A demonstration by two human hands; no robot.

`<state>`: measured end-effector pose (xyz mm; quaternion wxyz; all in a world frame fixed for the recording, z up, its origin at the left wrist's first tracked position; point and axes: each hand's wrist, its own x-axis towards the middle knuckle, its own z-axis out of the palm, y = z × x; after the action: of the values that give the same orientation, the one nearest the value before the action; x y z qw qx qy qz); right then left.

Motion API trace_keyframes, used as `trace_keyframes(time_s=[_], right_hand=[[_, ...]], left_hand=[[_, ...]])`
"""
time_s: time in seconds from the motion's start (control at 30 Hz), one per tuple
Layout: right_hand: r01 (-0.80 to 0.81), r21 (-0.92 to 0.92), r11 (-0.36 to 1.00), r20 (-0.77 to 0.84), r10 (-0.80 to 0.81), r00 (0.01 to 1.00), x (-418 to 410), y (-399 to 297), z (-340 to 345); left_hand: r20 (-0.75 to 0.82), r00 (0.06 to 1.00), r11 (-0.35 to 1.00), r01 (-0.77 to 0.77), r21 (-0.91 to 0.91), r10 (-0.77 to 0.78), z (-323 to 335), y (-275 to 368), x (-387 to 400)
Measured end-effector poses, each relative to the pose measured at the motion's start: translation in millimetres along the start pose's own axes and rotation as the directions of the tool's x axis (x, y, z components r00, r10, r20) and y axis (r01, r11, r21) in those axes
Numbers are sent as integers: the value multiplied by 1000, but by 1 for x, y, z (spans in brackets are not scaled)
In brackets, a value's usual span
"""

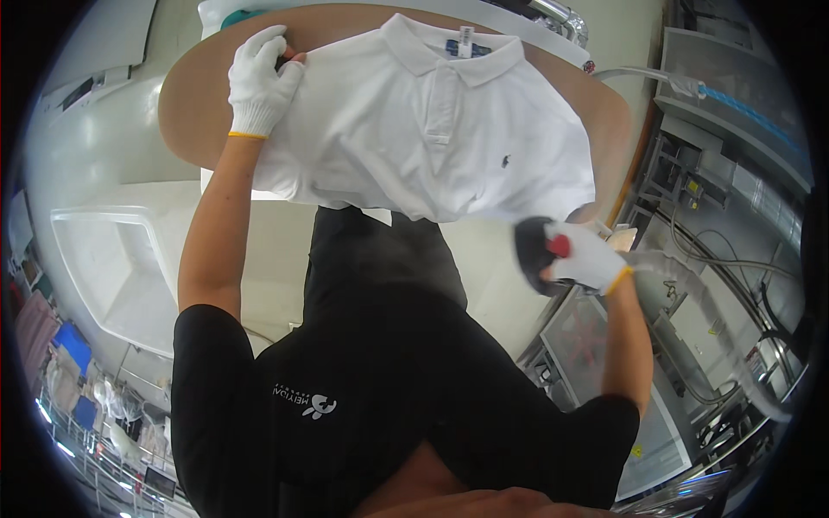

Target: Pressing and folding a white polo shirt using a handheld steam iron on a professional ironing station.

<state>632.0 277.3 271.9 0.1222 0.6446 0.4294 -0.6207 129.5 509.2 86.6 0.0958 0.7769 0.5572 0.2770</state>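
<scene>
A white short-sleeved polo shirt [363,123] lies spread over a brown padded ironing board [188,110], collar at the far side. The shirt's chest bears a small dark emblem, and a tag stands at the neck. My left hand [262,81], in a white knit glove with bare fingertips, pinches the shirt's edge near the left shoulder. My right hand [583,256], gloved the same way, grips the handle of a dark steam iron [532,256] with a red part. Blurred by motion, the iron hangs off the board's near edge, below the shirt's right side.
A translucent hose [686,278] trails right from the iron. White plastic tub [110,265] stands at left. Metal-framed equipment and cables [699,188] line the right side, with a blue-wrapped hose [745,107] above. Garments hang on racks [97,414] at lower left.
</scene>
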Motion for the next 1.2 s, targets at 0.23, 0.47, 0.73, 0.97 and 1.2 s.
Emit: trace_keyframes(time_s=[0.23,0.47,0.73,0.97,1.2], right_hand=[[-432,-573,697,-299,313,902,-32,328,-49],[-615,-597,516,-542,306,783,-7,372,-13],[350,768,536,-577,341,743,58,159,22],[783,612,107,-776,273,569,95,177,24],[863,438,-250,-845,214,490,65,155,41]], left_hand=[[183,961,978,204,48,-209,8,32,31],[354,913,965,-248,83,205,33,139,58],[582,806,956,-75,284,-110,95,299,89],[625,780,963,-138,232,-39,117,280,94],[538,827,898,350,-267,-162,50,265,60]])
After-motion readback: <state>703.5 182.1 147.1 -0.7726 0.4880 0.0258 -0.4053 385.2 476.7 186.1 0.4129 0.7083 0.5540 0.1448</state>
